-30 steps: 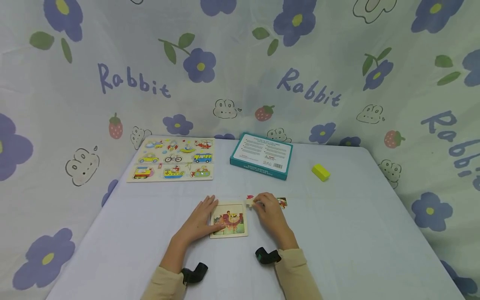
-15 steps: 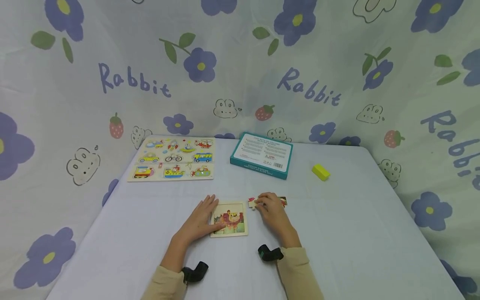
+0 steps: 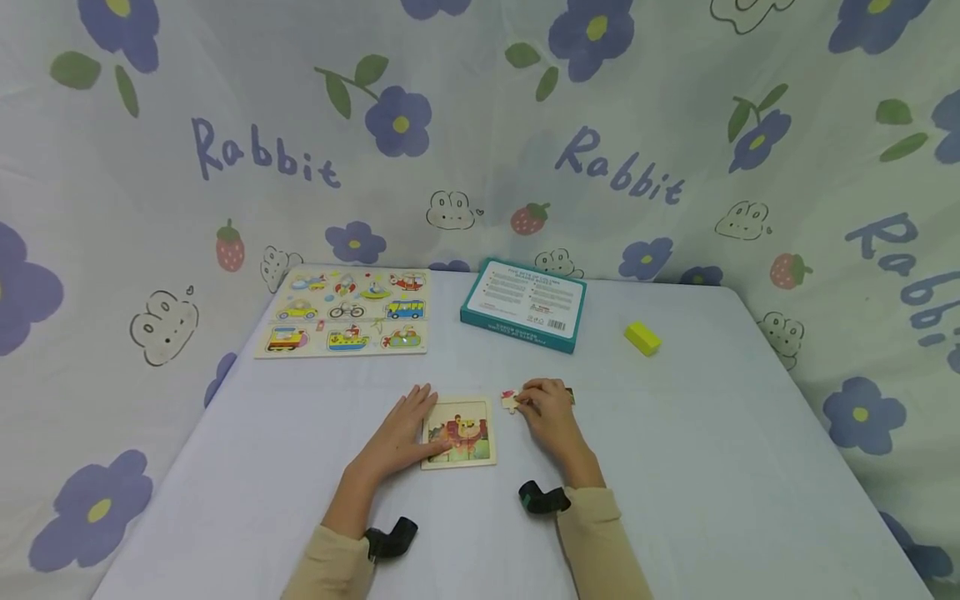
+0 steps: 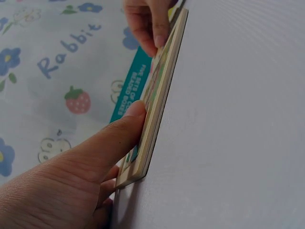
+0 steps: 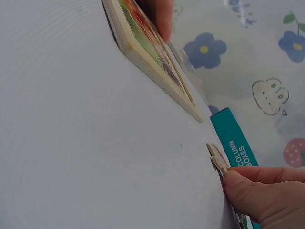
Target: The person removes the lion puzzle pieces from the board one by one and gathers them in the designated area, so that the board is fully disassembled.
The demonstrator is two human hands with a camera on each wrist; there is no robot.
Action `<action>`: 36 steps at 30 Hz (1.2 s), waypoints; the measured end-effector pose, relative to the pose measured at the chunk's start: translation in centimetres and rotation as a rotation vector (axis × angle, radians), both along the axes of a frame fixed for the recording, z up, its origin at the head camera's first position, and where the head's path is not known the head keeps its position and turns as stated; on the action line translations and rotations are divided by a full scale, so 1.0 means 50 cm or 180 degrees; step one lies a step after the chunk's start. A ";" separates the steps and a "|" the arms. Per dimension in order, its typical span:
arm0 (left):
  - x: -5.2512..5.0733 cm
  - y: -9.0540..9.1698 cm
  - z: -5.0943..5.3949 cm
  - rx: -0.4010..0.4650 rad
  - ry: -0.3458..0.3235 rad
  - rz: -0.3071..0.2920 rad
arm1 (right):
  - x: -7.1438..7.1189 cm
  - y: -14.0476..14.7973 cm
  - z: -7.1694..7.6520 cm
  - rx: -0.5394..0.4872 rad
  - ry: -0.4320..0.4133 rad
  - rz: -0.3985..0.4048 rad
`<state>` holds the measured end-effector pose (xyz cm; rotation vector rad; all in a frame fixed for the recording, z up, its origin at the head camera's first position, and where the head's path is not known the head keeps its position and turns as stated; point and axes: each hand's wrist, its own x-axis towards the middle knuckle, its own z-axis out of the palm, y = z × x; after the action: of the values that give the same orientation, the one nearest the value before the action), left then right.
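In the head view a small square wooden jigsaw tray [image 3: 480,406] lies flat, with a coloured animal picture partly filling it. My left hand [image 3: 393,435] rests along its left side, fingers extended and thumb lying over the picture; the left wrist view shows that thumb [image 4: 119,138] on the tray's rim. To the right of the tray, my right hand [image 3: 553,421] pinches a jigsaw piece [image 3: 510,401] with pink on it between thumb and fingers, as the piece [image 5: 218,158] in the right wrist view confirms. A dark patterned piece [image 3: 572,396] peeks out behind that hand, mostly hidden.
At the back left lies a vehicle puzzle board [image 3: 345,321]. A teal box [image 3: 523,304] with a white printed label is at the back middle, and a yellow block [image 3: 642,338] sits to its right. A printed curtain [image 3: 480,125] hangs behind the white table [image 3: 712,467].
My right hand has slid slightly right with the pinched jigsaw piece, covering more of the dark piece behind it. My left hand stays on the tray. The head view has tilted slightly.
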<state>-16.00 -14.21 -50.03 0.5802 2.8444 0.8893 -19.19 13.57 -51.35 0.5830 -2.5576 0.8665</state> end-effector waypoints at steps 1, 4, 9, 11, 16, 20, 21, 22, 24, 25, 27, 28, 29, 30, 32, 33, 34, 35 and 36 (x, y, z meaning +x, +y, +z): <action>0.000 0.000 0.001 0.0004 0.0000 -0.0001 | -0.001 0.000 0.000 -0.0011 0.0014 -0.0014; -0.001 -0.001 0.002 0.0013 0.0003 -0.0011 | -0.001 -0.001 0.001 -0.0052 0.0057 -0.0059; -0.001 0.000 0.001 0.0007 0.0010 -0.0015 | -0.002 -0.004 -0.005 -0.0081 0.0061 -0.0161; -0.001 0.000 0.001 -0.0016 -0.0003 -0.0002 | -0.003 -0.005 -0.008 -0.0103 0.0041 -0.0183; 0.000 0.000 0.001 -0.0060 -0.0039 0.0017 | -0.005 -0.011 -0.015 -0.0077 0.0044 -0.0226; 0.000 0.000 0.002 -0.0057 -0.0055 0.0012 | -0.005 -0.015 -0.013 -0.0092 0.0027 -0.0246; 0.000 0.000 0.003 -0.0051 -0.0054 0.0009 | -0.005 -0.016 -0.012 -0.0099 0.0031 -0.0246; 0.000 0.000 0.004 -0.0058 -0.0058 0.0007 | -0.005 -0.016 -0.012 -0.0093 0.0023 -0.0250; 0.000 0.000 0.004 -0.0064 -0.0048 -0.0002 | -0.006 -0.017 -0.012 -0.0094 -0.0002 -0.0249; 0.000 0.000 0.005 -0.0066 -0.0050 -0.0002 | -0.006 -0.018 -0.011 -0.0090 -0.0010 -0.0252; -0.001 -0.001 0.005 -0.0064 -0.0044 0.0002 | -0.006 -0.018 -0.011 -0.0073 -0.0027 -0.0260; -0.001 -0.001 0.004 -0.0068 -0.0038 0.0003 | -0.006 -0.018 -0.010 -0.0074 -0.0034 -0.0260; -0.001 -0.001 0.004 -0.0061 -0.0024 0.0005 | -0.006 -0.018 -0.010 -0.0076 -0.0022 -0.0256; -0.001 -0.001 0.002 -0.0049 0.0005 0.0004 | -0.006 -0.018 -0.009 -0.0076 -0.0020 -0.0256; -0.001 -0.001 -0.001 -0.0028 0.0055 0.0010 | -0.006 -0.017 -0.009 -0.0068 -0.0003 -0.0257; -0.001 -0.001 -0.003 -0.0014 0.0097 0.0005 | -0.005 -0.017 -0.008 -0.0063 -0.0001 -0.0261; -0.001 -0.001 -0.004 -0.0002 0.0124 0.0003 | -0.005 -0.017 -0.008 -0.0054 0.0000 -0.0268; 0.000 -0.001 -0.005 0.0004 0.0138 -0.0001 | -0.004 -0.017 -0.008 -0.0049 -0.0008 -0.0276; 0.001 -0.001 -0.004 0.0012 0.0141 -0.0003 | -0.004 -0.017 -0.008 -0.0049 -0.0026 -0.0285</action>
<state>-15.97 -14.24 -50.23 0.6092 2.8819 0.8931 -19.39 12.73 -51.75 0.4576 -2.5607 0.8585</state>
